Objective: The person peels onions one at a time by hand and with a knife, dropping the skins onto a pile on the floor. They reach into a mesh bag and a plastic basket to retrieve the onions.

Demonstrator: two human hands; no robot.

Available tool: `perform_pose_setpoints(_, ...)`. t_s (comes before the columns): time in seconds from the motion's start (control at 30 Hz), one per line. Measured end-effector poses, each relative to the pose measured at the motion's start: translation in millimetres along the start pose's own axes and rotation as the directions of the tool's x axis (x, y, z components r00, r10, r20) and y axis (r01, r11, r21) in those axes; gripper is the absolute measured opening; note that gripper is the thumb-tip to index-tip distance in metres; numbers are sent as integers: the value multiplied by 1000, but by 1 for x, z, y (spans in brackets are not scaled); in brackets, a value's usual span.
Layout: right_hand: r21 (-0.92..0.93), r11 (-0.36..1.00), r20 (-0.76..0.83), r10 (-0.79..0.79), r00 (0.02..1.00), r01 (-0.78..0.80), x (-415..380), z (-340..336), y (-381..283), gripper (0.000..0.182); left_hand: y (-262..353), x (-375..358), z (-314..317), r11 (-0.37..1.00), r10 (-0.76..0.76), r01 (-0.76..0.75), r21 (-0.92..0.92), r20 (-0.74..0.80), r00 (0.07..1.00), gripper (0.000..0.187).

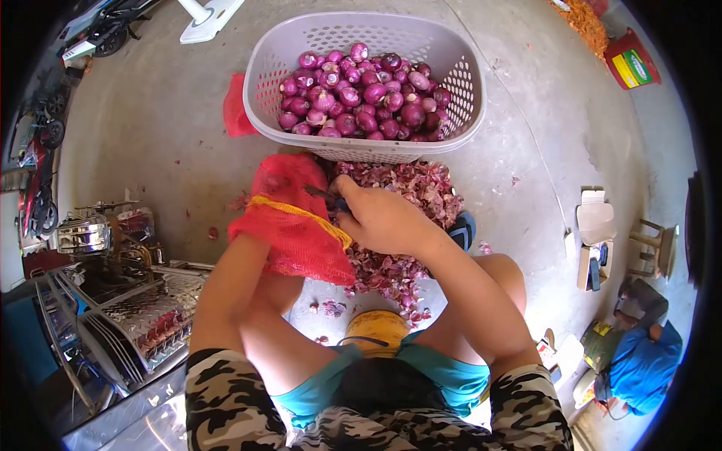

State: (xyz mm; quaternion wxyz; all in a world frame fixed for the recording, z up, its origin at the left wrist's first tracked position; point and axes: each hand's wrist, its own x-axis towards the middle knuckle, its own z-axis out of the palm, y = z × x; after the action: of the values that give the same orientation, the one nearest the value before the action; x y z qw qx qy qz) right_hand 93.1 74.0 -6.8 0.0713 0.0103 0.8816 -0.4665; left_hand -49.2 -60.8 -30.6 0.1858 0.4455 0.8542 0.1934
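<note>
My left forearm [248, 270] reaches up to a red mesh bag [289, 214] with a yellow drawstring [297, 213] across it. The bag covers my left hand, so its fingers are hidden. Close by on the right, my right hand [383, 214] is closed around the dark handle of a small knife [322, 193]. Its blade points left, over the bag. Beyond both hands stands a grey perforated basket [259, 131] holding many peeled purple onions [361, 98]. Loose onion skins [410, 188] lie heaped on the floor beneath my right hand.
A yellow container [374, 327] sits between my legs. Another red piece [239, 113] lies left of the basket. Metal racks [143, 308] stand at the left. To the right are a cardboard box [594, 255], a wooden stool [653, 248], a red bucket [632, 60] and a person in blue [639, 368].
</note>
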Motion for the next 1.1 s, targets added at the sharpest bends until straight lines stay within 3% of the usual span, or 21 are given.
perform_pose_setpoints(0.07, 30, 998, -15, 48, 999, -48, -2, -7, -3, 36, 13, -12, -25, 997, 72, -70, -28, 91, 993, 41)
perform_pose_setpoints(0.2, 106, 986, -262, -96, 960, 128, -3, -4, 6, 32, 0, -56, -48, 987, 131, -65, -144, 509, 851, 49)
perform_pose_setpoints(0.27, 110, 982, -353, -107, 930, 155, -1, -6, 5, 30, 8, -76, -69, 821, 121, 235, -521, 560, 819, 54)
perform_pose_setpoints(0.3, 239, 969, -215, 108, 971, -55, -4, -20, -10, 27, 14, -82, -80, 654, 126, 374, -658, 582, 803, 56)
perform_pose_setpoints(0.4, 272, 958, -360, 15, 933, 90, -2, -19, 0, 29, 38, -82, -88, 262, 216, 170, -950, 229, 949, 52)
perform_pose_setpoints(0.43, 249, 951, -433, -59, 900, 182, 0, -18, 5, 32, 44, -75, -83, 207, 163, 86, -975, 121, 979, 54)
perform_pose_setpoints(0.47, 293, 947, -415, -2, 910, 135, -2, -19, 6, 32, 41, -63, -73, 277, 127, -12, -961, 24, 992, 53)
perform_pose_setpoints(0.53, 377, 925, -377, 110, 920, 44, -6, -22, 4, 33, 42, -37, -53, 76, 42, -126, -989, -123, 992, 47)
perform_pose_setpoints(0.63, 369, 923, -466, 83, 881, 109, -6, -30, 1, 42, 59, -24, -36, -137, -143, -77, -988, -58, 988, 43)
perform_pose_setpoints(0.7, 282, 943, -575, 21, 818, 174, -3, -30, 2, 49, 66, -17, -24, -234, -124, -85, -968, -56, 991, 42)
perform_pose_setpoints(0.73, 305, 934, -550, 16, 835, 183, -5, -30, 2, 49, 67, -15, -17, -286, -115, -86, -954, -55, 992, 42)
perform_pose_setpoints(0.8, 350, 917, -502, 9, 865, 194, -8, -35, 1, 49, 68, -14, -3, -324, -80, -96, -941, -74, 994, 37)
perform_pose_setpoints(0.97, 111, 987, -551, -37, 834, 117, -10, -33, 6, 48, 74, -16, 9, -421, -49, -89, -903, -76, 996, 30)
perform_pose_setpoints(1.1, 84, 994, -555, -12, 832, 71, -9, -39, 7, 49, 79, -9, 13, -469, -51, -92, -878, -77, 996, 24)
